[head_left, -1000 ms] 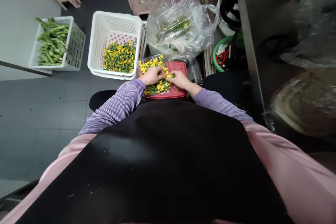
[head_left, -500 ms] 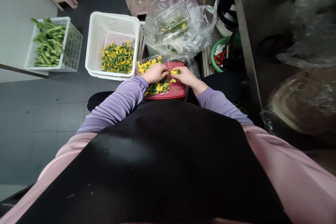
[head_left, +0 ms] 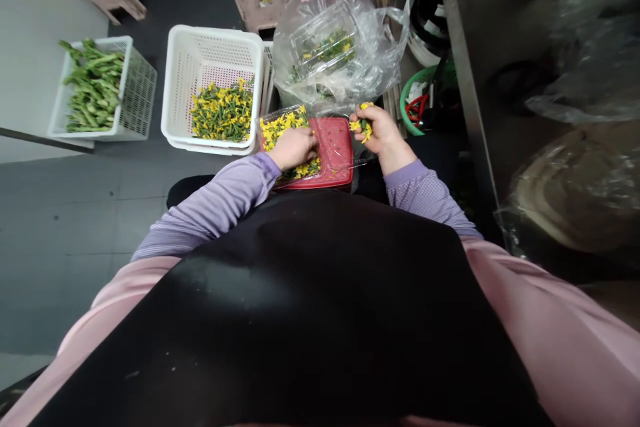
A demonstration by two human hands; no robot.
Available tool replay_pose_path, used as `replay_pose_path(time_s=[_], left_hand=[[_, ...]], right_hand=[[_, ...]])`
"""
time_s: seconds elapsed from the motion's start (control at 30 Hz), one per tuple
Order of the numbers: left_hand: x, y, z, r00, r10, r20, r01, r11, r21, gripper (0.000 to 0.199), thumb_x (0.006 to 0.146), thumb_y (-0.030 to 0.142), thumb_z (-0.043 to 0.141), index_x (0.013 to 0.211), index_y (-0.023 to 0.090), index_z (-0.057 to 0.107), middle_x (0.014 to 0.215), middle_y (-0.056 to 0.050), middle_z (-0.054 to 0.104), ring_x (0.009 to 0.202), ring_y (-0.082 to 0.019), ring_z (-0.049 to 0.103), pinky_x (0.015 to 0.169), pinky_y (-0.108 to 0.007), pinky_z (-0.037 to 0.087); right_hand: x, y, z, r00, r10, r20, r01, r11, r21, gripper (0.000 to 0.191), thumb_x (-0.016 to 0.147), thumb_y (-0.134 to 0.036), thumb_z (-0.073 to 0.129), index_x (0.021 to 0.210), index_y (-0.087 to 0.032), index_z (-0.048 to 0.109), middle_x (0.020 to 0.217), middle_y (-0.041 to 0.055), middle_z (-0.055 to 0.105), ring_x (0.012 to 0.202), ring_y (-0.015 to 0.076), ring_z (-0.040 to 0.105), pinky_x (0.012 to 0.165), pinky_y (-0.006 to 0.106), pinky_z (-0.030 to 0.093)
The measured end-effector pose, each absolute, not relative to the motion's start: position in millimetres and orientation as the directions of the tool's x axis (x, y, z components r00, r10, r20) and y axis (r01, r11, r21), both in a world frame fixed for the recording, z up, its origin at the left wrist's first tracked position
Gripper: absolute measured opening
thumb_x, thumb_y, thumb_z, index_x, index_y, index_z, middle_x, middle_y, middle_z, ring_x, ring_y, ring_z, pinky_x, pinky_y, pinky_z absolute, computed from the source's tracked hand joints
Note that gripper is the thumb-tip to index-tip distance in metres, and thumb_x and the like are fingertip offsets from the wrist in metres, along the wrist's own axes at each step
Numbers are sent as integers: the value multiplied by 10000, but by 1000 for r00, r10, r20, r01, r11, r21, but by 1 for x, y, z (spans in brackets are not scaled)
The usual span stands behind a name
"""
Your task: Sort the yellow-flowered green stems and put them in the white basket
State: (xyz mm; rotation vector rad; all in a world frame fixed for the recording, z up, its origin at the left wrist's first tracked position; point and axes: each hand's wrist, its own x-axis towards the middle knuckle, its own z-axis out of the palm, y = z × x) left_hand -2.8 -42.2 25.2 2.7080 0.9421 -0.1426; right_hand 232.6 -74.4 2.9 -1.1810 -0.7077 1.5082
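In my lap rests a red tray or lid (head_left: 336,177) with a clear plastic clamshell box (head_left: 327,147) lying on it. The box's left half holds yellow flowers with slim green parts (head_left: 280,125). My left hand (head_left: 295,148) is over this filled half, its fingers curled and pressed together; whatever is between them is hidden. At the right side of the box, slightly raised, my right hand (head_left: 387,135) is closed around a small bunch of yellow flowers (head_left: 363,125), whose blossoms stick out on its left side.
Left of the box, a white basket (head_left: 173,93) holds more yellow flowers. Farther left, another white basket (head_left: 145,90) holds thick green stems. A clear plastic bag (head_left: 385,73) with packed boxes is ahead. A green basket (head_left: 406,110) and a metal table edge (head_left: 465,67) are right.
My right hand has moved right and slightly up, away from my left hand, with the bunch of yellow flowers in it. My left hand has shifted slightly down and left over the box.
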Motion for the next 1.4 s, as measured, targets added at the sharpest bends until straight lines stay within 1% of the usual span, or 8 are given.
replay_pose_path(time_s=[0.13, 0.27, 0.47, 0.6, 0.73, 0.83, 1.0, 1.4], left_hand=[[-23, -66, 35, 745, 567, -350, 619, -784, 45, 279, 832, 282, 690, 1063, 155, 782, 1080, -146, 686, 1066, -290, 627, 878, -371, 439], [-28, -70, 32, 729, 598, -335, 646, -762, 44, 255, 852, 265, 644, 1018, 133, 786, 1059, -155, 683, 1027, -278, 633, 858, -362, 442], [-38, -61, 21, 663, 698, -271, 748, -601, 281, 202, 843, 232, 618, 887, 130, 786, 941, -101, 702, 851, -197, 646, 751, -286, 452], [-36, -58, 18, 575, 775, -263, 754, -377, 538, 116, 778, 224, 675, 721, 143, 737, 698, -19, 665, 667, -127, 571, 677, -243, 430], [-34, -56, 21, 458, 856, -239, 682, -166, 712, 134, 774, 258, 680, 715, 141, 705, 622, 6, 641, 612, -108, 522, 621, -229, 413], [-34, -55, 28, 341, 915, -217, 617, -44, 786, 163, 810, 284, 665, 786, 129, 708, 641, 5, 642, 598, -101, 502, 615, -231, 420], [-24, -55, 41, 304, 905, -296, 532, 97, 841, 116, 858, 206, 624, 820, 120, 692, 702, -10, 672, 546, -71, 494, 581, -212, 421], [-3, -73, 61, 437, 778, -452, 265, 369, 891, 158, 900, 237, 694, 808, 127, 628, 705, -20, 714, 464, -44, 542, 467, -158, 413]], right_hand=[[207, -82, -5, -21, 941, -338, -133, -338, -932, 289, 711, -263, 770, 784, -215, 494, 606, -50, 497, 506, 98, 447, 453, 211, 346], [175, -96, -20, -160, 967, -198, 312, -141, -939, 197, 690, -163, 771, 813, -176, 618, 712, -14, 623, 684, 160, 595, 690, 298, 498], [141, -111, -35, -382, 913, -141, 697, 185, -693, 414, 822, -212, 740, 1233, -182, 696, 1186, 106, 742, 1108, 292, 676, 946, 387, 499], [134, -107, -34, -357, 920, -162, 756, 183, -628, 327, 871, -160, 650, 1191, -167, 719, 1190, 129, 741, 1127, 305, 678, 942, 387, 508], [147, -95, -30, -182, 974, -138, 568, -11, -823, 241, 800, -156, 723, 1041, -145, 730, 1082, 100, 749, 1058, 274, 684, 956, 385, 511], [162, -89, -22, -121, 957, -263, 187, -238, -953, 243, 731, -231, 825, 902, -151, 671, 795, 31, 689, 752, 178, 650, 723, 305, 542], [175, -90, -2, -235, 880, -414, -301, -470, -829, 371, 674, -318, 888, 829, -170, 585, 616, -53, 519, 491, 58, 399, 384, 161, 246], [179, -89, -2, -301, 920, -251, -437, -367, -821, 474, 647, -400, 922, 913, -196, 587, 719, -40, 586, 527, 63, 443, 391, 163, 252]])
